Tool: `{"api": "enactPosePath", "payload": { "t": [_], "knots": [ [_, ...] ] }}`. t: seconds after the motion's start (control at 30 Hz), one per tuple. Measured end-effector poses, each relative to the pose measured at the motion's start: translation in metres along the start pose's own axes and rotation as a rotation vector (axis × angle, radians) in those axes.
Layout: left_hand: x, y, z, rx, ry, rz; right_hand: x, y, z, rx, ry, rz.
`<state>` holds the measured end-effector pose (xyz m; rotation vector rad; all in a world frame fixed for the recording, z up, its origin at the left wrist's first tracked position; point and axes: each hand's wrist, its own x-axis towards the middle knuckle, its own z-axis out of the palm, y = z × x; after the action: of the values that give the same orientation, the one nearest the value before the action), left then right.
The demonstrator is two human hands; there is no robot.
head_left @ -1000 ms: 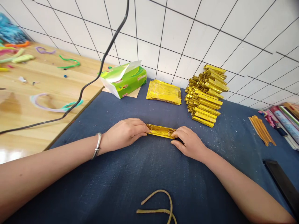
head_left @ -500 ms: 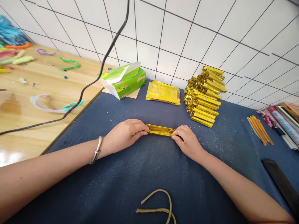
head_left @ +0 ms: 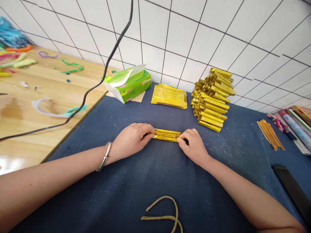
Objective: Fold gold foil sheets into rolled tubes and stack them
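A narrow folded strip of gold paper [head_left: 166, 135] lies crosswise on the dark blue cloth [head_left: 136, 184], its long edges raised. My left hand [head_left: 134, 139], with a silver bangle at the wrist, pinches the strip's left end. The right end is pinched between the thumb and fingers of my right hand [head_left: 192, 145]. Beyond the strip sits a flat stack of gold sheets [head_left: 169, 96]. To the right of that stack is a tall pile of folded gold strips [head_left: 212, 100].
A green tissue packet [head_left: 131, 84] stands at the back left. A tan cord [head_left: 176, 210] lies near the front. Brown strips [head_left: 270, 134], books [head_left: 297, 129] and a black phone-like object [head_left: 290, 187] are on the right. A black cable [head_left: 107, 64] crosses the left side.
The gold strip's near edge now stands apart from its far side, showing a trough between them. Both hands still grip the ends, with the left wrist shifted slightly right.
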<state>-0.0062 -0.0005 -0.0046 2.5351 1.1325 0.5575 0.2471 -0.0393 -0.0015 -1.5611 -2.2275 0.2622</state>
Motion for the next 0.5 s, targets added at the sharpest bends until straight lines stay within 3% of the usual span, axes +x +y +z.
{"api": "enactPosePath", "payload": {
  "t": [0.5],
  "knots": [
    [0.0025, 0.0037, -0.0027, 0.078, -0.074, -0.018, 0.0059, -0.0014, 0.0005, -0.072, -0.057, 0.047]
  ]
}}
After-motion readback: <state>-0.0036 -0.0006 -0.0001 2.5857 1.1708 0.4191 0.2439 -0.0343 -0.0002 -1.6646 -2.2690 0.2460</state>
